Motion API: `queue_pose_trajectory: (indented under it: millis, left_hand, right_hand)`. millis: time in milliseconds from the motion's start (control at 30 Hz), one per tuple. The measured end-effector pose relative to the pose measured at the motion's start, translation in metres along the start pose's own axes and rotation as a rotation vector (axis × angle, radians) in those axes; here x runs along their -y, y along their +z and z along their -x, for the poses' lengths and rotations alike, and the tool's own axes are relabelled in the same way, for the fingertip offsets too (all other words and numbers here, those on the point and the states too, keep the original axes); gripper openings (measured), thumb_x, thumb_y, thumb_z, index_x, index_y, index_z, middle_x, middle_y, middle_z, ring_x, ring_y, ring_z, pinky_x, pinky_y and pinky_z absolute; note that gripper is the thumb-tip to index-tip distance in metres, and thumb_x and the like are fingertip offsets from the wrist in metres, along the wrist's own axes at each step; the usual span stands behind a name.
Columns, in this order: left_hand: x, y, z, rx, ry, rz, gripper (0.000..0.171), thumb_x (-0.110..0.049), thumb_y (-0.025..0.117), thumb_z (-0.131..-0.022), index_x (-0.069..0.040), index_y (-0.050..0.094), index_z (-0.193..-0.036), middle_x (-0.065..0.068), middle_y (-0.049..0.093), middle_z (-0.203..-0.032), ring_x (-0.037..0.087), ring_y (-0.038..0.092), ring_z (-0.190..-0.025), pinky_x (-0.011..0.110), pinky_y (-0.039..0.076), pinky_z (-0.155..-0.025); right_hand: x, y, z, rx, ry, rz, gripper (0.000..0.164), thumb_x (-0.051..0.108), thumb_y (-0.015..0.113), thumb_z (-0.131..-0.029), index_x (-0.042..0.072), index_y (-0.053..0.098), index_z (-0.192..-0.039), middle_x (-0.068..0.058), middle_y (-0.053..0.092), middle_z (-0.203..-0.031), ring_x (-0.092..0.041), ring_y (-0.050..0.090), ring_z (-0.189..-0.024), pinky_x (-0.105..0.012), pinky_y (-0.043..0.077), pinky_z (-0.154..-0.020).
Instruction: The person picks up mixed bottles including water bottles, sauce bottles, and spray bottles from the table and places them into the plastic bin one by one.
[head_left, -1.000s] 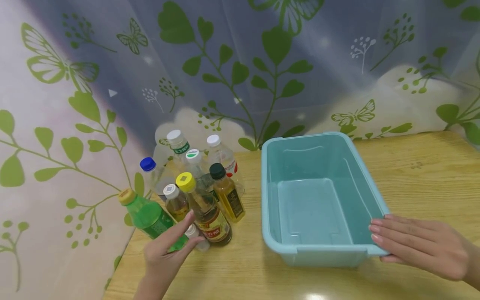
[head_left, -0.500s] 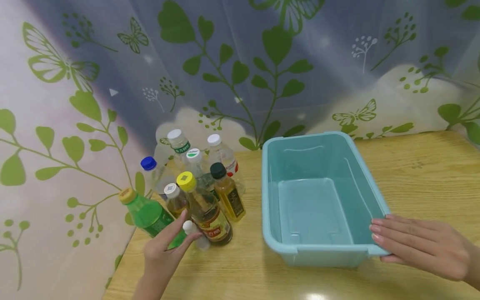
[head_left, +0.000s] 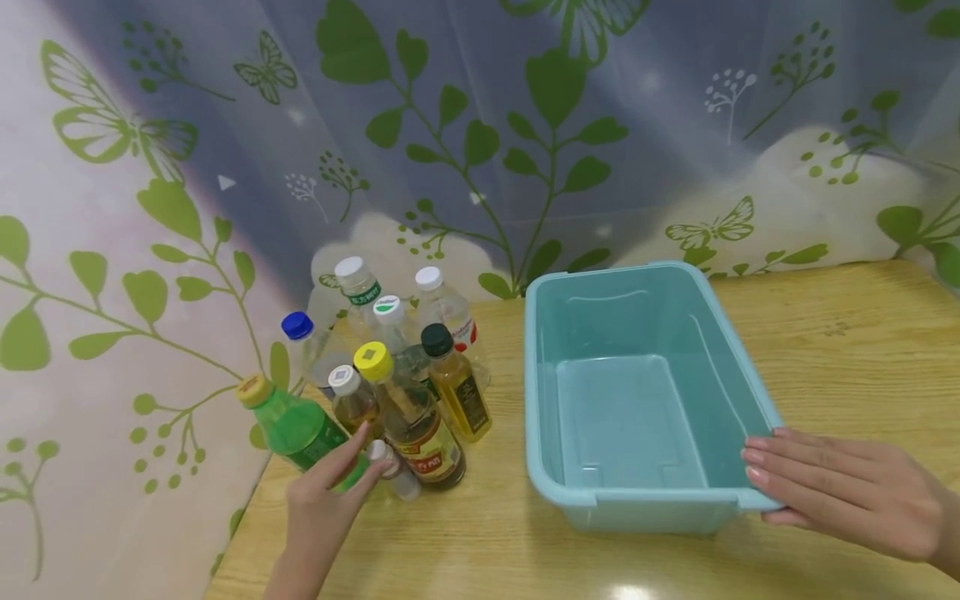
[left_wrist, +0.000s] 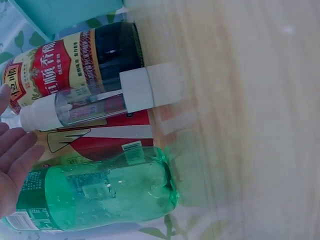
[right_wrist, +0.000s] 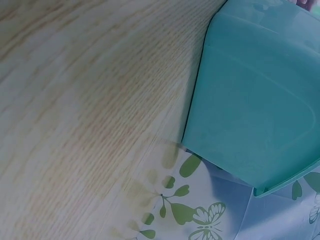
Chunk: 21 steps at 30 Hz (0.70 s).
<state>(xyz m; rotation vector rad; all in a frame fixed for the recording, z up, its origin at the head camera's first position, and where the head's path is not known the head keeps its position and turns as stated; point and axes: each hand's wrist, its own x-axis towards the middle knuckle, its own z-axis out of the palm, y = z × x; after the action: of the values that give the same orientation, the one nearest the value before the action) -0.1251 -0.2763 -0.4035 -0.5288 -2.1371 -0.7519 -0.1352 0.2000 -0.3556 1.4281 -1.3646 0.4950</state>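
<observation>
My left hand (head_left: 322, 500) is at a small clear bottle (head_left: 397, 475) with a white cap and, in the left wrist view, a white base. Thumb and index finger are spread to either side of its cap, and the thumb tip overlaps it in the head view. Beside it stand a dark sauce bottle (head_left: 423, 442) with a yellow cap and a green soda bottle (head_left: 296, 429). My right hand (head_left: 855, 492) rests straight fingers on the front right corner of a teal plastic tub (head_left: 622, 500), its thumb low outside the rim. Nothing lies inside the tub.
Behind the sauce bottle are an oil bottle (head_left: 461, 396) with a dark cap, a white-capped brown bottle (head_left: 352, 408), a blue-capped bottle (head_left: 318, 358) and several clear bottles, packed close. A patterned curtain (head_left: 480, 150) borders the wooden table (head_left: 480, 550) at the back and left.
My left hand has shifted slightly left, so more of the small bottle shows past the thumb. The right hand and the tub have stayed in place.
</observation>
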Motion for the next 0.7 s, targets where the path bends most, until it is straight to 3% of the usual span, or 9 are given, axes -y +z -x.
queue_pose_trajectory:
  millis: [133, 300, 367, 533, 600, 700]
  left_hand:
    - [0.001, 0.001, 0.002, 0.040, -0.080, -0.004, 0.048, 0.000, 0.085, -0.062, 0.002, 0.070, -0.107, 0.019, 0.070, -0.099, -0.001, 0.066, -0.090, 0.011, 0.050, -0.074]
    - [-0.001, 0.004, 0.001, 0.076, -0.157, -0.038, 0.049, 0.002, 0.085, -0.060, 0.003, 0.070, -0.106, 0.015, 0.071, -0.099, 0.018, 0.071, -0.078, 0.015, 0.053, -0.068]
    - [-0.002, 0.006, 0.001, 0.105, -0.244, -0.020, 0.049, 0.001, 0.085, -0.062, 0.002, 0.069, -0.108, 0.014, 0.071, -0.101, 0.021, 0.071, -0.077, 0.018, 0.054, -0.066]
    - [-0.006, 0.007, -0.001, 0.186, -0.542, 0.043, 0.050, -0.006, 0.083, -0.069, -0.002, 0.067, -0.115, 0.013, 0.070, -0.106, 0.020, 0.071, -0.083, 0.022, 0.056, -0.067]
    - [-0.007, 0.007, -0.001, 0.217, -0.609, 0.038, 0.050, -0.011, 0.083, -0.070, -0.003, 0.067, -0.116, 0.014, 0.070, -0.106, 0.020, 0.070, -0.084, 0.022, 0.056, -0.068]
    - [-0.006, 0.007, -0.003, 0.248, -0.646, 0.037, 0.049, -0.013, 0.084, -0.070, -0.003, 0.068, -0.115, 0.015, 0.070, -0.104, 0.022, 0.070, -0.086, 0.022, 0.056, -0.069]
  right_hand:
    - [0.000, 0.000, -0.005, 0.003, -0.002, 0.013, 0.035, 0.022, 0.055, -0.097, -0.007, 0.066, -0.113, -0.017, 0.067, -0.114, -0.020, 0.061, -0.113, -0.030, 0.040, -0.104]
    - [-0.001, 0.000, -0.003, -0.008, -0.003, 0.017, 0.034, 0.022, 0.055, -0.097, -0.007, 0.066, -0.113, -0.016, 0.067, -0.113, -0.020, 0.062, -0.112, -0.030, 0.041, -0.103]
    - [-0.001, -0.001, 0.001, -0.007, -0.002, 0.016, 0.034, 0.022, 0.056, -0.096, -0.007, 0.067, -0.112, -0.017, 0.068, -0.112, -0.021, 0.063, -0.111, -0.030, 0.042, -0.103]
    - [-0.001, 0.000, 0.008, -0.010, -0.003, -0.003, 0.034, 0.021, 0.058, -0.095, -0.008, 0.067, -0.109, -0.019, 0.069, -0.108, -0.023, 0.065, -0.107, -0.032, 0.044, -0.101]
    - [-0.001, 0.001, 0.005, -0.012, -0.010, 0.000, 0.034, 0.021, 0.058, -0.095, -0.008, 0.067, -0.110, -0.019, 0.068, -0.110, -0.023, 0.064, -0.109, -0.032, 0.043, -0.102]
    - [-0.002, 0.001, -0.001, -0.015, -0.021, 0.011, 0.034, 0.020, 0.056, -0.096, -0.008, 0.065, -0.112, -0.018, 0.067, -0.113, -0.022, 0.062, -0.112, -0.031, 0.042, -0.103]
